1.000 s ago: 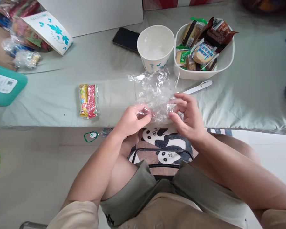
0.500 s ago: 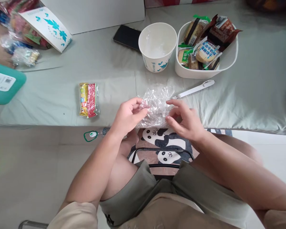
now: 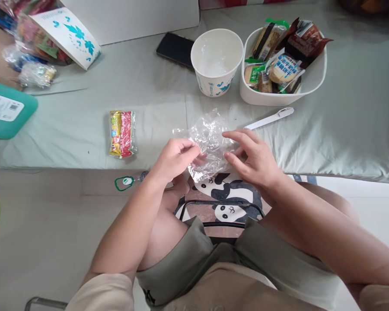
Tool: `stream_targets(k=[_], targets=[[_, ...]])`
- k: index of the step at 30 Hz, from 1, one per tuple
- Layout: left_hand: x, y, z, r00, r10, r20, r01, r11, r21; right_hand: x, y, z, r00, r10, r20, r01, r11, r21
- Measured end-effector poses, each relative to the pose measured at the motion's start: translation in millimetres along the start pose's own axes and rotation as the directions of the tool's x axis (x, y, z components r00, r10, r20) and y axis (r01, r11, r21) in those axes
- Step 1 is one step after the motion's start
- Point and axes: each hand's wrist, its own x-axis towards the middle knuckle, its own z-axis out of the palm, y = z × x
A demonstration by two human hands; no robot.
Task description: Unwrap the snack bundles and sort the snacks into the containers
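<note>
A crumpled clear plastic bag [image 3: 209, 138] spreads between my two hands at the front edge of the cloth-covered surface. My left hand [image 3: 178, 157] pinches its left side between thumb and fingers. On the other side, my right hand [image 3: 253, 157] has thumb and forefinger apart, its fingertips at the bag's right edge. Just beyond that hand lies a white pen-shaped cutter [image 3: 272, 118], its left tip hidden behind the fingers. A packaged snack in a yellow and red wrapper [image 3: 122, 134] lies flat to the left.
Behind the bag stand a white paper tub [image 3: 216, 80] and a white bin [image 3: 269, 99] of wrapped biscuits. A black phone [image 3: 175, 49] lies beside the tub. At the left are a teal container [image 3: 22, 114] and a pile of packets [image 3: 35, 43].
The plastic bag has been spread wider and hangs a little lower at the front. My right hand's fingers have opened slightly; my left still pinches the bag.
</note>
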Motion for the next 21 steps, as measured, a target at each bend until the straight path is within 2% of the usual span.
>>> stream_targets(k=[3, 7, 11, 15, 17, 21], targets=[[-2, 0, -1.7, 0.997, -0.019, 0.077, 0.016, 0.999, 0.050, 4, 0, -1, 1.000, -0.001, 0.006, 0.001, 1.000, 0.022], [-2, 0, -2.6, 0.995, -0.062, 0.080, 0.058, 0.997, 0.053, 10, 1, 0, 0.999, -0.009, 0.036, 0.009, 1.000, 0.013], [-1, 0, -1.8, 0.999, -0.021, 0.038, 0.021, 1.000, 0.013, 12, 0, 5, 0.991, 0.130, 0.011, -0.130, 0.992, -0.005], [-3, 4, -2.5, 0.993, 0.032, 0.110, -0.041, 0.996, 0.085, 12, -2, 9, 0.978, 0.209, 0.003, -0.209, 0.978, -0.016], [-4, 6, -4.4, 0.991, 0.018, 0.131, -0.030, 0.995, 0.093, 12, -2, 9, 0.981, 0.194, -0.004, -0.194, 0.981, -0.030], [-5, 3, -12.4, 0.989, -0.093, 0.112, 0.081, 0.991, 0.111, 9, 0, 2, 0.991, 0.131, -0.018, -0.131, 0.991, -0.037]])
